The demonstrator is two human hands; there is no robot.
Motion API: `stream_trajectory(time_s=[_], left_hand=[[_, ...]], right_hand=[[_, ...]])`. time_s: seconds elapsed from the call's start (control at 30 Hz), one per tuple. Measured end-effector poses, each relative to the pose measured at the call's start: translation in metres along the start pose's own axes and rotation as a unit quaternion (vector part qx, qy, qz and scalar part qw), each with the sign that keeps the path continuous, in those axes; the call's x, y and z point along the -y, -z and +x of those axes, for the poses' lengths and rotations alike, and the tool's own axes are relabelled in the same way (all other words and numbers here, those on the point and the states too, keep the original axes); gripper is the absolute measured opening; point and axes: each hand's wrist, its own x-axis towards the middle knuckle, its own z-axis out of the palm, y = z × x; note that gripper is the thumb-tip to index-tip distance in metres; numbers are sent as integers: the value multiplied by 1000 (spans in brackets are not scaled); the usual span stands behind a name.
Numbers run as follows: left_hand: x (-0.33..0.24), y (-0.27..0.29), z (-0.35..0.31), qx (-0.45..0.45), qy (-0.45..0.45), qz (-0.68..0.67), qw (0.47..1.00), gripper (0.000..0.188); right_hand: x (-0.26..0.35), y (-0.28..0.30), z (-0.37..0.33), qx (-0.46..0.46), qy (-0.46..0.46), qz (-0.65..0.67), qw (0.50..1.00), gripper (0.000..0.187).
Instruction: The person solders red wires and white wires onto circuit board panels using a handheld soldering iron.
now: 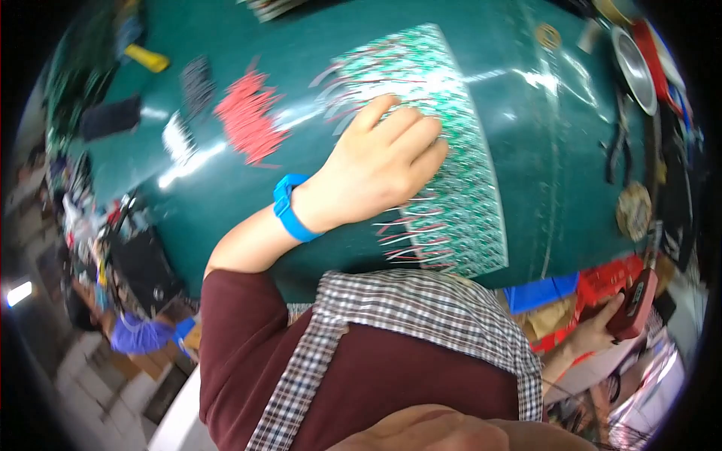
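Green circuit board panel (451,150) in centre to upper centre of frame, flat on green bench (541,173), thin wire leads sticking out along its edges. Left hand (383,169) resting palm-down on panel, fingers loosely curled, gripping nothing; blue wristband (289,209) at wrist. Right hand (602,319) at lower right of frame, off the bench, closed around dark red device (635,304). Pile of red wires (248,116) at upper left. Metal bowl (635,68) at upper right.
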Motion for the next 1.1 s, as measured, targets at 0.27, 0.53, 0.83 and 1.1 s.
stream_trajectory(time_s=[0.27, 0.53, 0.83, 1.1], left_hand=[[118, 85, -86, -9, 377, 249, 892, 28], [150, 79, -81, 17, 492, 50, 869, 18], [143, 76, -84, -96, 306, 119, 940, 12], [71, 45, -80, -250, 408, -314, 820, 15]], right_hand=[[58, -84, -47, 130, 33, 284, 949, 29], [66, -93, -50, 158, 71, 284, 943, 33], [64, -92, -52, 155, 72, 317, 933, 33], [63, -98, -51, 179, 61, 334, 923, 37]])
